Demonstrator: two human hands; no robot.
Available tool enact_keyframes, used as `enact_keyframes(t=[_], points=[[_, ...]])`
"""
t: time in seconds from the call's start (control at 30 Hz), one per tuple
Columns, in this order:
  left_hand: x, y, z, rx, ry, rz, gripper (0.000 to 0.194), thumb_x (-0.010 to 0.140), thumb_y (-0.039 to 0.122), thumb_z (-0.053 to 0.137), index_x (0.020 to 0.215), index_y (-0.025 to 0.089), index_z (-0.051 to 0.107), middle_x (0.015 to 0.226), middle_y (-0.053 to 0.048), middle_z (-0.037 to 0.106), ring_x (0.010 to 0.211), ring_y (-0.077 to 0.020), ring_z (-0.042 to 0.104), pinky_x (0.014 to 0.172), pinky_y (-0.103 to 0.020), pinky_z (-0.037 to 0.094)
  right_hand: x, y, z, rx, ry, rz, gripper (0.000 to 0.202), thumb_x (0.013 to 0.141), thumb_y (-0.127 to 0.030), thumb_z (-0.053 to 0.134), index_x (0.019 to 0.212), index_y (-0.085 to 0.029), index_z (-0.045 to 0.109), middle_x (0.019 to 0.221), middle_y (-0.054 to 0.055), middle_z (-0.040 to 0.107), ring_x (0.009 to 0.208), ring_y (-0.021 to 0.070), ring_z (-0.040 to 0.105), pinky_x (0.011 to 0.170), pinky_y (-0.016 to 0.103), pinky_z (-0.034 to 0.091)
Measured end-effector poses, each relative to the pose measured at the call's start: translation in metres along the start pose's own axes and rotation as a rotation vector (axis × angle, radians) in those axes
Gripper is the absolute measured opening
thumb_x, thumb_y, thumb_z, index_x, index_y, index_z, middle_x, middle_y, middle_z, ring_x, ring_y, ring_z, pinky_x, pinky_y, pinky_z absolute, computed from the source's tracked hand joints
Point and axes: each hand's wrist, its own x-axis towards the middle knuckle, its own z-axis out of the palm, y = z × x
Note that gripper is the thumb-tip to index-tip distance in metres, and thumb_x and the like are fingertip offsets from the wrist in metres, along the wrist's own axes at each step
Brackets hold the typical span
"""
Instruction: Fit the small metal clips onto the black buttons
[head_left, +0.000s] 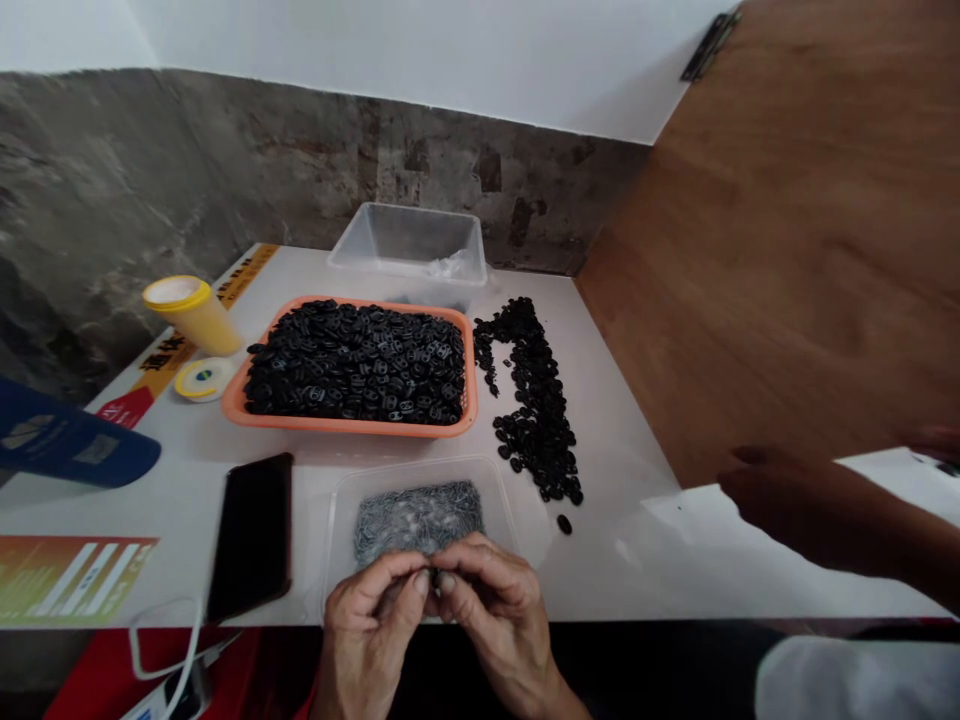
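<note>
My left hand (376, 608) and my right hand (495, 600) meet above the front edge of the table. Thumbs and forefingers of both pinch a small dark piece (434, 577), mostly hidden by the fingertips. Just beyond them stands a clear plastic tub (501, 490) with many small silvery metal parts (420, 515). Behind it, an orange basket (352, 426) is heaped with black oval two-holed pieces (360, 360). More black oval pieces (536, 410) lie loose on the table to the right, one (564, 524) apart from the rest.
A black phone (251, 535), a blue bottle (75, 440) and a yellow container (196, 315) with its lid (202, 379) off are at left. A clear bin (409, 240) stands at the back. Another person's hand (780, 500) is at right, by a wooden panel (780, 250).
</note>
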Motion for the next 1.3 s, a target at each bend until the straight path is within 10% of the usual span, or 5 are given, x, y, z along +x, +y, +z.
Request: enact_keyframes(t=[0.43, 1.3], points=[[-0.001, 0.005, 0.002, 0.018, 0.065, -0.005, 0.014, 0.077, 0.030, 0.064, 0.074, 0.018, 0.071, 0.061, -0.001, 0.070, 0.055, -0.0147, 0.066, 0.054, -0.020, 0.056, 0.001, -0.001, 0.006, 0.364, 0.049, 0.229, 0.012, 0.082, -0.028, 0.067, 0.083, -0.016, 0.067, 0.064, -0.001, 0.057, 0.055, 0.0080, 0.054, 0.054, 0.018, 0.045], [0.000, 0.010, -0.001, 0.115, 0.014, 0.178, 0.012, 0.079, 0.020, 0.061, 0.075, 0.021, 0.073, 0.059, 0.001, 0.069, 0.050, -0.0120, 0.064, 0.050, -0.017, 0.053, -0.002, -0.001, 0.007, 0.180, 0.054, 0.129, 0.009, 0.083, -0.025, 0.064, 0.084, -0.018, 0.070, 0.070, 0.001, 0.058, 0.055, 0.0095, 0.056, 0.053, 0.021, 0.047]])
